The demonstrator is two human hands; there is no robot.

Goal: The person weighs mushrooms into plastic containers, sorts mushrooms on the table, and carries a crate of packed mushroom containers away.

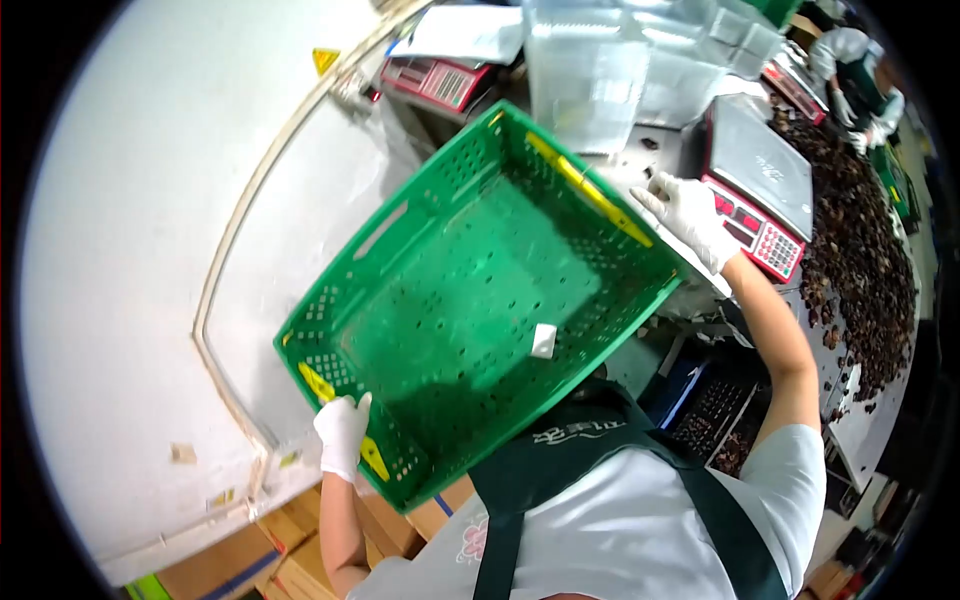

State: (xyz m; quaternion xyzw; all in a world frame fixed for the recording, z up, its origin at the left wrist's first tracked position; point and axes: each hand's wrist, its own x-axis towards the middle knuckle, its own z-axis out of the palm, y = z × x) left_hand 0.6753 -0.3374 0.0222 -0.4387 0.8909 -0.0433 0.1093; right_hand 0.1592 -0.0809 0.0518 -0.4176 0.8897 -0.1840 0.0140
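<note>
A large green plastic crate (450,290) is tilted in front of my body, its open top facing me. Yellow handle bars sit at both of its ends. Inside lies a small white piece, perhaps paper (544,341). My left hand (343,432), in a white glove, is closed over the crate's lower-left end beside the yellow handle. At the upper-right end, my gloved right hand (690,218) grips around the outside of the rim, with its fingers partly hidden. A thin white strip (700,262) runs between that hand and the crate.
Beyond the crate stand clear plastic bins (585,80) and a red-based scale (435,82). Another scale (760,185) is right of my hand, near heaped dark brown pieces (850,250). A white wall (130,250) stands left; cardboard boxes (290,555) lie below. Another person (860,90) works far right.
</note>
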